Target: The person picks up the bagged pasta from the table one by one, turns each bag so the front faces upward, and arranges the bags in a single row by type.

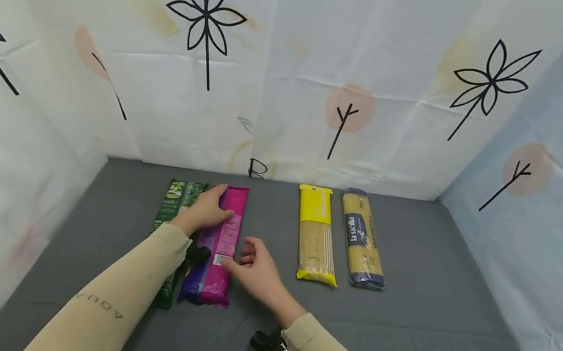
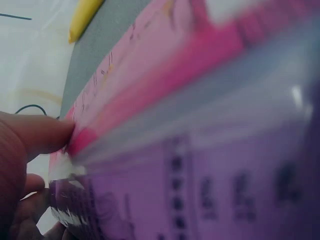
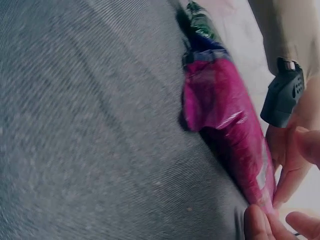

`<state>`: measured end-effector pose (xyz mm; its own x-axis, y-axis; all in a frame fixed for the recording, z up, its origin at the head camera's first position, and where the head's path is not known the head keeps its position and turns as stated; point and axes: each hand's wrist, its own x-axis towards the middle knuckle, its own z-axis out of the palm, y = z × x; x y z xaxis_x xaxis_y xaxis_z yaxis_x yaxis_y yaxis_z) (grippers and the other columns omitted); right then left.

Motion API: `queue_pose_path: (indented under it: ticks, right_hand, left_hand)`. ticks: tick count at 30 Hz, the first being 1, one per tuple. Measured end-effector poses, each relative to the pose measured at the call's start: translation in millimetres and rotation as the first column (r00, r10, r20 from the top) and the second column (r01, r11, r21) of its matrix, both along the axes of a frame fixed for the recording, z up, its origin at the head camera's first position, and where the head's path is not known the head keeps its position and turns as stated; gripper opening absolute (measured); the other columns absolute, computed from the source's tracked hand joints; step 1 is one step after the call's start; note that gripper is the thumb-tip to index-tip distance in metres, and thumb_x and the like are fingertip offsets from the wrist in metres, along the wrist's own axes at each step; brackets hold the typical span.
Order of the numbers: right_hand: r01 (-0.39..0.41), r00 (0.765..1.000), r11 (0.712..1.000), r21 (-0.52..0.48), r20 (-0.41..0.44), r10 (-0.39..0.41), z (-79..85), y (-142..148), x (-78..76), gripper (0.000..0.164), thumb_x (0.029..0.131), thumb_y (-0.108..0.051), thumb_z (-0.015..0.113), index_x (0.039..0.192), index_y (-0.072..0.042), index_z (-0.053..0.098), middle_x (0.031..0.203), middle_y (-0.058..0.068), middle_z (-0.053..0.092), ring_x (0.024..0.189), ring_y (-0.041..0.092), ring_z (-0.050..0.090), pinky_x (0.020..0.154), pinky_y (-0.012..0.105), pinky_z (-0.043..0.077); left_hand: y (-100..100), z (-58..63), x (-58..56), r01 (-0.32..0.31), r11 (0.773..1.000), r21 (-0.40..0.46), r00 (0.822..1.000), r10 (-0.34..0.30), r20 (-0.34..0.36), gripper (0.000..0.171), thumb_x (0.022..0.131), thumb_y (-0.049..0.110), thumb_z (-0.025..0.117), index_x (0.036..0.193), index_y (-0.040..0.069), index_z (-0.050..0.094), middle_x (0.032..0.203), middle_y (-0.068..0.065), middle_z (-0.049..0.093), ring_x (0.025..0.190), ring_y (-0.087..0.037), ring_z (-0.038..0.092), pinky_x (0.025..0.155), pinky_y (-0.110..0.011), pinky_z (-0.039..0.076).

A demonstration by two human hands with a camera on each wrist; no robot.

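Observation:
A long pink-and-purple plastic packet [image 1: 230,232] lies lengthwise on the grey cloth. My left hand [image 1: 205,210] grips it near its far end, the thumb on the printed face and the fingers round the far edge in the left wrist view. My right hand [image 1: 261,273] is at the packet's right side, its thumb tip by the barcode and its fingers loosely bent. In the right wrist view, the right fingertips [image 3: 256,222] are right at the packet's edge. Just left of it lies a dark green packet [image 1: 173,201], partly hidden by my left hand and sleeve.
On the right side of the grey cloth [image 1: 415,347] lie a yellow-ended noodle packet [image 1: 315,246] and a spaghetti packet [image 1: 363,245] with a dark blue label. Printed white curtains [image 1: 302,48] hang behind and along both sides.

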<state>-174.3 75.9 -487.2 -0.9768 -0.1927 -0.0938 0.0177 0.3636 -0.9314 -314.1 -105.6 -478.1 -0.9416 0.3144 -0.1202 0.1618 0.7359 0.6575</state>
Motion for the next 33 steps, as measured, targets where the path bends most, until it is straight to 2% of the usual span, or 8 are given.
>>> queue_pose_path:
  ticks: [7,13,18,22,27,33]
  right_hand:
    - [-0.051,0.999,0.999,0.002,0.017,0.051,-8.3,-2,-0.6,0.074,0.086,-0.036,0.073,0.143,-0.005,0.038,0.124,0.007,0.052,0.102,0.019,0.053,0.083,0.034,0.049]
    - [-0.06,0.998,0.998,0.014,0.001,0.06,-7.1,-1,-3.2,0.073,0.085,-0.033,0.074,0.142,-0.003,0.039,0.122,0.006,0.052,0.102,0.018,0.054,0.084,0.033,0.05]
    - [-0.073,0.997,0.997,0.028,-0.01,0.074,-8.0,-1,-3.3,0.073,0.085,-0.031,0.075,0.14,-0.001,0.039,0.12,0.007,0.051,0.1,0.018,0.053,0.083,0.031,0.05]
    - [-0.101,0.995,0.991,0.088,-0.016,0.102,-11.3,-3,-3.2,0.075,0.083,-0.031,0.077,0.14,0.0,0.039,0.117,0.004,0.049,0.098,0.015,0.051,0.083,0.028,0.048]
    - [-0.135,0.99,0.981,0.136,-0.018,0.139,-11.5,-4,-3.8,0.079,0.082,-0.031,0.079,0.142,0.0,0.038,0.113,0.002,0.047,0.095,0.014,0.048,0.082,0.027,0.046]
    - [-0.146,0.988,0.979,0.138,-0.03,0.152,-12.1,-1,-4.9,0.079,0.081,-0.03,0.08,0.141,0.0,0.039,0.109,0.003,0.046,0.091,0.012,0.048,0.079,0.025,0.045]
  left_hand:
    - [3,2.9,6.3,0.016,0.998,-0.055,0.999,-0.018,-0.049,0.076,0.093,0.027,0.064,0.15,-0.005,0.025,0.152,-0.027,0.025,0.139,-0.046,0.019,0.11,-0.059,0.018]
    - [10,5.0,9.6,-0.019,0.995,-0.1,0.998,0.013,-0.061,0.077,0.093,0.033,0.064,0.15,-0.003,0.026,0.151,-0.028,0.024,0.137,-0.05,0.018,0.108,-0.061,0.019]
    - [13,4.7,11.4,-0.056,0.991,-0.124,0.997,0.049,-0.057,0.079,0.091,0.036,0.067,0.148,-0.003,0.03,0.148,-0.028,0.029,0.133,-0.052,0.023,0.104,-0.062,0.026]
    - [12,6.3,11.7,-0.095,0.986,-0.135,0.995,0.088,-0.054,0.078,0.091,0.035,0.065,0.15,0.001,0.028,0.145,-0.028,0.03,0.127,-0.053,0.026,0.1,-0.062,0.031]
    - [11,4.3,3.2,-0.138,0.979,-0.147,0.99,0.131,-0.052,0.064,0.097,0.031,0.055,0.15,0.004,0.032,0.142,-0.03,0.027,0.122,-0.05,0.025,0.096,-0.061,0.031]
    - [8,-0.6,-9.5,-0.152,0.984,-0.092,0.988,0.149,-0.032,0.043,0.097,0.028,0.055,0.131,0.002,0.055,0.137,-0.03,0.027,0.119,-0.048,0.026,0.091,-0.057,0.034]
